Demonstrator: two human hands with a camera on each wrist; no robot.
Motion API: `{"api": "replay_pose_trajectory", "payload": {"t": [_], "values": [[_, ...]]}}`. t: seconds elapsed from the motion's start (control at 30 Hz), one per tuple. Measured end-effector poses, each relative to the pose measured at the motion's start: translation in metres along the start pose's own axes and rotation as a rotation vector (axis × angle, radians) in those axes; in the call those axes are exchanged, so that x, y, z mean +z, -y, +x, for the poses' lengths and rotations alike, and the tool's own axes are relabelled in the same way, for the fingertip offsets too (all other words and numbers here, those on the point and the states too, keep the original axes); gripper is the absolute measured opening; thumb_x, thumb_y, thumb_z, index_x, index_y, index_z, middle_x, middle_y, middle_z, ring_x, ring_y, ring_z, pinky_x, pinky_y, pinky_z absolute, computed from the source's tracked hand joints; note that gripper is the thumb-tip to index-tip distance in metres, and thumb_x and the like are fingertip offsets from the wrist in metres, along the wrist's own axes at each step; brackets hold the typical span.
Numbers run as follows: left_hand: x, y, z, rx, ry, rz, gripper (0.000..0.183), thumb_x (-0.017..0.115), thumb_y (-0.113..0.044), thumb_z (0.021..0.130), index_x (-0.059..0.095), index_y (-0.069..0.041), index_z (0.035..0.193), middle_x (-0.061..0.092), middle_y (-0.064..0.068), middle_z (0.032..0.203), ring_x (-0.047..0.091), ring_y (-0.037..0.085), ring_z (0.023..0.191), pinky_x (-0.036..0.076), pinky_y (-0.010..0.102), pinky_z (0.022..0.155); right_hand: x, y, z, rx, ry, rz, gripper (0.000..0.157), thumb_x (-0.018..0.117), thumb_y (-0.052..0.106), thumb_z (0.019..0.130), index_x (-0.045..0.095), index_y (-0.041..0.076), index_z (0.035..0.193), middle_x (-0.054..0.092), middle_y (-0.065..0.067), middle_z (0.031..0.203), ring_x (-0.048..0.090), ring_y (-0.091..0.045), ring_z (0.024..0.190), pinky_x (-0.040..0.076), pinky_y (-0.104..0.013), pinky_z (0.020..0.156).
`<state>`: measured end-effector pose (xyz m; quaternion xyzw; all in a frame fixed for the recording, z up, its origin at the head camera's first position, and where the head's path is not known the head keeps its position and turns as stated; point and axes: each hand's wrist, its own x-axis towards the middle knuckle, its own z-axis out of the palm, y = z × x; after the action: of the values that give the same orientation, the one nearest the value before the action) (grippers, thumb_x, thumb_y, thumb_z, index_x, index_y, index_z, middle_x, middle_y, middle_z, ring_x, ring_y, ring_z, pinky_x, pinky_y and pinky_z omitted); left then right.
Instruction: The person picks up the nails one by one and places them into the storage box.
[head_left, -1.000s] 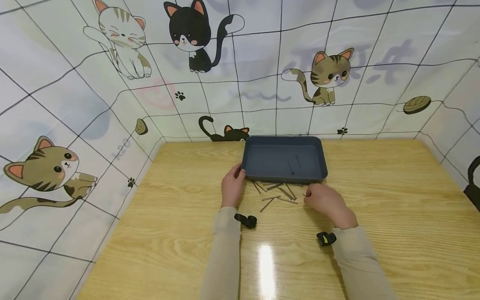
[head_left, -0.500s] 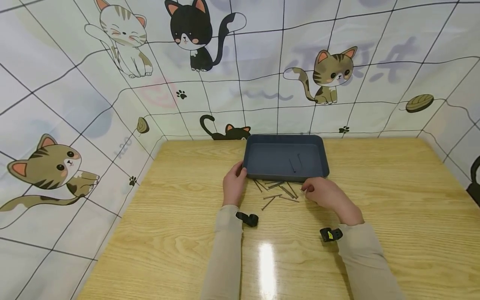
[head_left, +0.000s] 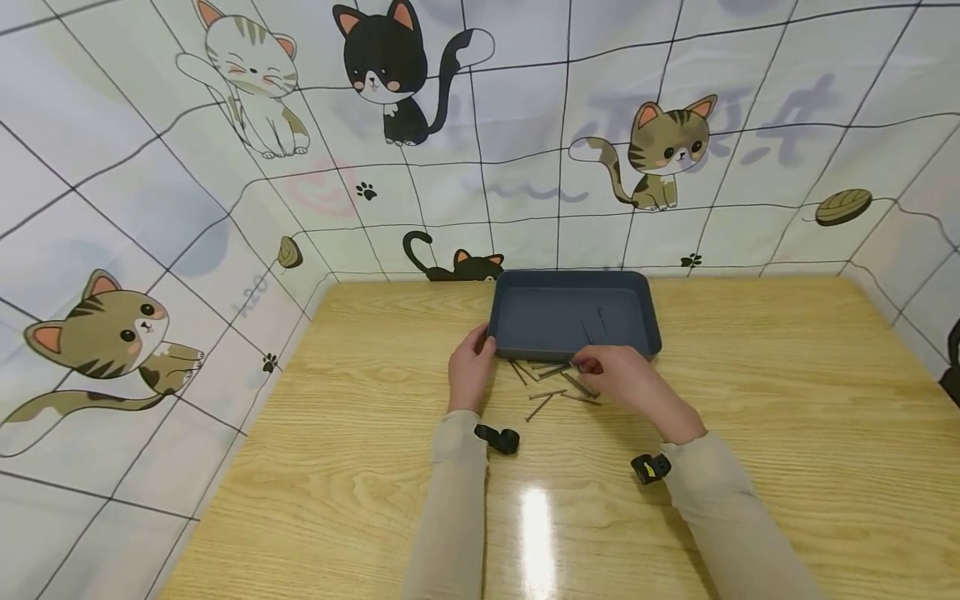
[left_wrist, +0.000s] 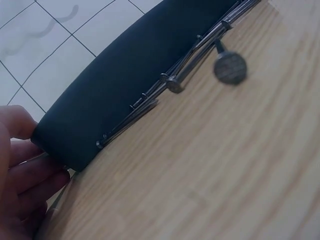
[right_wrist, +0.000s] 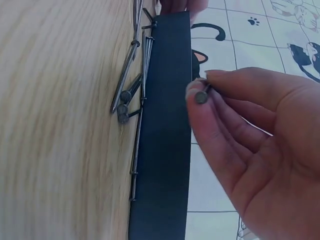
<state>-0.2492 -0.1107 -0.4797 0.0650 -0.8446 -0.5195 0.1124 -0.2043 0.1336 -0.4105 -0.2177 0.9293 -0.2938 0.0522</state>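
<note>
A dark blue-grey rectangular tray (head_left: 536, 315) sits at the back of the wooden table, and two thin nails (head_left: 602, 321) show on its floor. My left hand (head_left: 470, 371) grips its front left corner, thumb at the rim and fingers against the side in the left wrist view. Between thumb and forefinger, my right hand (head_left: 630, 383) pinches a nail (right_wrist: 201, 97), head towards the wrist camera. This hand is over the tray's front edge, hiding part of it. Several loose nails (head_left: 539, 407) lie scattered on the table along the tray's front wall.
Behind the wooden table (head_left: 360, 467) hangs a white cloth (head_left: 517, 125) with a grid and cat drawings, reaching round the sides. The tray's back edge stands close to it. Small black wrist cameras (head_left: 498, 438) sit at both cuffs.
My right hand has moved left and slightly away from me, from beside the pile's right end to over the tray's front edge, pinching the nail. The left hand keeps its hold on the tray.
</note>
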Motion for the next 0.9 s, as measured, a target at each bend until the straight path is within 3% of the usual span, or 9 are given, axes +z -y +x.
{"api": "replay_pose_trajectory", "payload": {"t": [0.17,0.5,0.77,0.9], "values": [[0.0,0.0,-0.001,-0.007,-0.01,0.002,0.034,0.05,-0.033,0.089,0.056,-0.027,0.122,0.056,-0.009,0.118,0.048,0.01,0.111,0.037,0.032,0.092,-0.003,0.001,0.014,0.002,-0.025,0.038,0.029,0.06,0.018,0.085,0.06,0.008,0.113,0.062,0.0,0.091,0.057,-0.016,0.082,0.046,-0.036,0.07],[-0.003,0.004,-0.001,0.001,-0.024,-0.012,0.034,0.05,-0.034,0.089,0.056,-0.028,0.122,0.057,-0.01,0.117,0.049,0.009,0.11,0.038,0.031,0.091,-0.014,0.009,0.048,0.027,-0.07,0.172,0.032,0.057,0.02,0.087,0.057,0.006,0.116,0.062,-0.005,0.093,0.059,-0.019,0.075,0.046,-0.036,0.066],[-0.002,0.002,-0.001,0.016,-0.035,-0.015,0.032,0.051,-0.033,0.088,0.058,-0.028,0.12,0.06,-0.012,0.109,0.054,0.005,0.098,0.042,0.029,0.084,-0.014,-0.005,0.085,0.167,-0.103,0.433,0.033,0.054,0.018,0.089,0.052,0.003,0.118,0.06,-0.018,0.101,0.06,-0.027,0.083,0.049,-0.039,0.074],[0.0,0.002,-0.001,0.024,-0.036,-0.038,0.032,0.052,-0.03,0.088,0.058,-0.026,0.12,0.06,-0.012,0.107,0.055,0.005,0.094,0.043,0.03,0.082,-0.012,-0.016,0.098,0.21,-0.126,0.491,0.035,0.052,0.016,0.09,0.05,0.0,0.12,0.059,-0.021,0.102,0.059,-0.031,0.087,0.048,-0.041,0.078]]}}
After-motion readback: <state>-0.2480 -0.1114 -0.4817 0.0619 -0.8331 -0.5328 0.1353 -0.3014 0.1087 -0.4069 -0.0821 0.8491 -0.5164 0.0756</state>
